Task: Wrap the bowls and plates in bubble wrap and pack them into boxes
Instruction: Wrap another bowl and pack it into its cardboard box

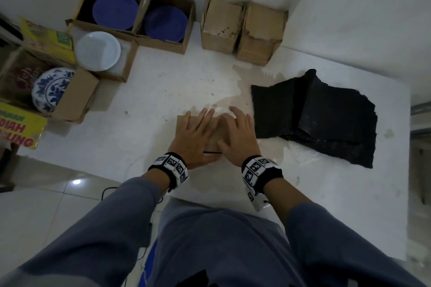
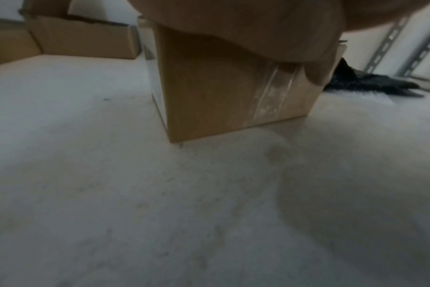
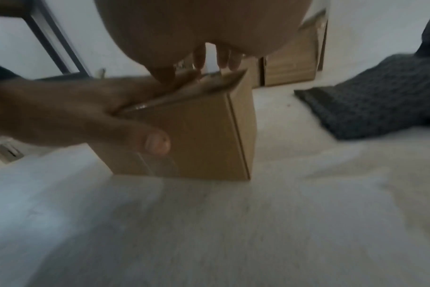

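I use the small cardboard box [image 1: 186,123] under my hands as the landmark. Right of it lies a crumpled black bubble wrap sheet [image 1: 326,119], close to its side. Beyond it, two closed cartons [image 1: 242,28] stand together at the wall. Beyond and to the left, two open boxes [image 1: 163,42] each hold a blue plate [image 1: 115,10]; nearer on that side a white plate [image 1: 98,51] rests on a box, and a blue-patterned plate [image 1: 53,88] leans in another. The small box stands on the white table [image 1: 140,123], plain brown, with clear tape down one face. My left hand [image 1: 196,137] and right hand [image 1: 240,137] lie flat on its top flaps, fingers spread, left thumb down the near face.
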Demonstrator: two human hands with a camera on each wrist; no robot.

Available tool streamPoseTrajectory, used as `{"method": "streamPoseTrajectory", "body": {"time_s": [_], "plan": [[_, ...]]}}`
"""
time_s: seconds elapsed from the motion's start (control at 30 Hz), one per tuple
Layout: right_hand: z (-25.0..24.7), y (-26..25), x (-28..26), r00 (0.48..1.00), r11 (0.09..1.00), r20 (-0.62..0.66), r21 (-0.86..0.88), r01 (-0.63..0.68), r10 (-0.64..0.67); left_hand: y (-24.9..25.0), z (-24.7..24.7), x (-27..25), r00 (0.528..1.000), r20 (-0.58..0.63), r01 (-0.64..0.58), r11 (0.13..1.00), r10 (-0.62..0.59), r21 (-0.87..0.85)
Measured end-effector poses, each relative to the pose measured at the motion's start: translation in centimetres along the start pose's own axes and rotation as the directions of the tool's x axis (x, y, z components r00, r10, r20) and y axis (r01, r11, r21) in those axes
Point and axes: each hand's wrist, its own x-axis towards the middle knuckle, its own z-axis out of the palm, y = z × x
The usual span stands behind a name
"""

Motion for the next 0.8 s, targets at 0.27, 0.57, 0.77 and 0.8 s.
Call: {"method": "streamPoseTrajectory", "body": {"time_s": [0.27, 0.57, 0.77, 0.8], "plan": [[3.4, -0.3, 1.0, 0.998, 0.996, 0.024, -0.077, -0.048, 0.05, 0.0, 0.1, 0.5, 0.987, 0.091, 0.139, 0.988, -0.133, -0.067], [3.2, 0.6, 5.5, 0.996, 0.995, -0.06, -0.072, -0.063, 0.059, -3.4, -0.4, 4.8, 1.0, 0.005, 0.018, 1.0, -0.018, 0.002], [1.7, 3.5, 16.1, 0.993, 0.991, -0.098, -0.102, -0.082, 0.072, -9.0, -2.1, 14.5, 1.0, -0.022, 0.001, 0.999, 0.0, 0.042], [1.5, 3.9, 17.6, 0.991, 0.991, -0.115, -0.107, -0.084, 0.072, -9.7, -2.4, 15.9, 1.0, -0.027, -0.001, 0.999, 0.002, 0.044]]}}
